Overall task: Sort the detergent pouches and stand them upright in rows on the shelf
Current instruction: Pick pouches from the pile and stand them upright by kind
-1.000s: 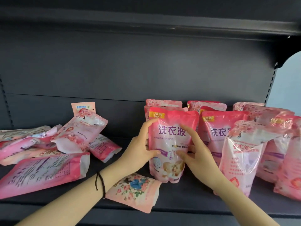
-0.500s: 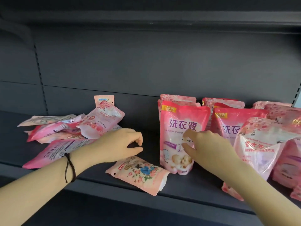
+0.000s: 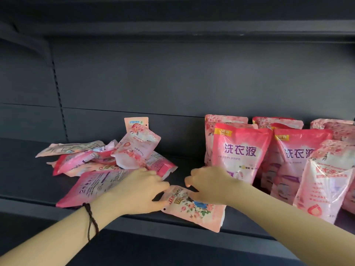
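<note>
Floral pouch lies flat at the shelf front edge, long axis left-to-right, left hand grip pinching its left end, right hand fingers curled on its far edge, standing rows just right.

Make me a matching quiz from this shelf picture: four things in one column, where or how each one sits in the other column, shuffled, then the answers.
Things
1. floral pouch
2. front pink pouch with purple lettering
3. jumbled pile of pouches
4. dark cord bracelet

Places or states
A. standing upright on the right part of the shelf
B. around the left wrist
C. lying flat at the shelf's front edge
D. heaped on the left part of the shelf

Pairs: 1-C, 2-A, 3-D, 4-B
</note>
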Demonstrator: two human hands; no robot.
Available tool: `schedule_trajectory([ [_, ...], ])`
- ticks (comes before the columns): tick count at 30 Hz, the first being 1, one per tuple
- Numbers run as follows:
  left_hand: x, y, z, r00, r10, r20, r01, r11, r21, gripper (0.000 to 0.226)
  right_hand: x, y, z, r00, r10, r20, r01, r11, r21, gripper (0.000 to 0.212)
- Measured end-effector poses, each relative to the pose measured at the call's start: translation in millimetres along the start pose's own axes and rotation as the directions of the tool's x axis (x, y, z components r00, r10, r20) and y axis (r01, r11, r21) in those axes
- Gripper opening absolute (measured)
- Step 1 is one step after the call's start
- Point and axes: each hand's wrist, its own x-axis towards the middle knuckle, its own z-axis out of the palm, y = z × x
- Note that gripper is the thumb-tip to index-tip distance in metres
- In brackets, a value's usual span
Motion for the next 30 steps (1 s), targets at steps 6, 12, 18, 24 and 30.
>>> schedule_trajectory([
  [6,-4,4,20,0.992,-0.121,-0.017,0.115,0.973,-0.201,0.043,47,-16,19,0.91,0.197,0.365,-0.33,0.877,0.349,0.047],
  [12,1,5,34,0.979,-0.187,-0.079,0.17,0.968,-0.185,0.046,67,-14,30,0.844,0.307,0.439,-0.504,0.734,0.456,0.029],
  [18,-2,6,25,0.947,-0.298,-0.116,0.22,0.87,-0.44,0.049,54,-6,9,0.874,0.335,0.351,-0.485,0.586,0.649,0.03],
  [24,13,9,14,0.742,-0.671,0.012,0.133,0.129,-0.983,0.041,25,-1,-14,0.834,0.547,0.073,-0.186,0.154,0.97,0.019],
  [30,43,45,12,0.739,-0.651,0.172,-0.089,-0.347,-0.933,0.016,-12,-2,1,0.631,0.773,-0.065,0.174,-0.059,0.983,0.018],
])
